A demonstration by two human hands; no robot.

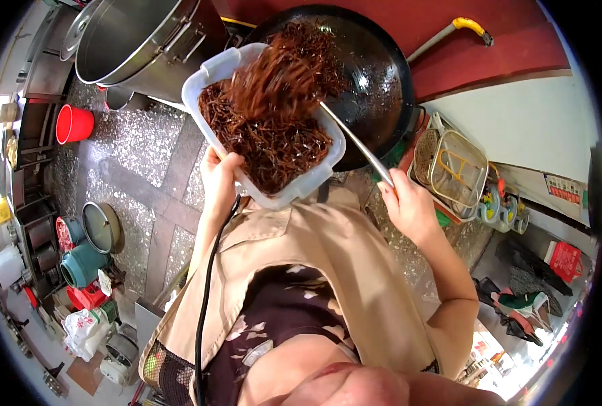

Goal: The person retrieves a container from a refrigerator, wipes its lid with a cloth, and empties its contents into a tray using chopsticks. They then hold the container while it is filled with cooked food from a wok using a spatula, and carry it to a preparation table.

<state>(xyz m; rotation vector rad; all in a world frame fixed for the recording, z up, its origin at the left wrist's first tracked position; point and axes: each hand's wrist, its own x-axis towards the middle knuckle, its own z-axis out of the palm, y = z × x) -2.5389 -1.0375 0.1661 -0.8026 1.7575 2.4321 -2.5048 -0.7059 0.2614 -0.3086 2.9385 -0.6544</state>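
Observation:
My left hand (219, 170) grips the near left rim of a translucent plastic tub (279, 199), its thumb over the edge. Dark reddish-brown shredded food (280, 157) fills much of the tub. My right hand (407, 205) is closed around the metal handle (358, 143) of a utensil, whose head is hidden under a heap of the same shreds (280, 81). That heap is blurred and lies over the tub's far side and the wok's edge. Behind the tub is a large dark wok (369, 96) with a shiny, wet-looking inner surface.
A tall steel stockpot (153, 66) stands left of the wok. A tool with a yellow-wrapped end (468, 24) lies behind it on the right. Wire baskets (458, 167) are at the right. A red bucket (75, 124) and several basins are on the left; a black cable (207, 304) hangs down my front.

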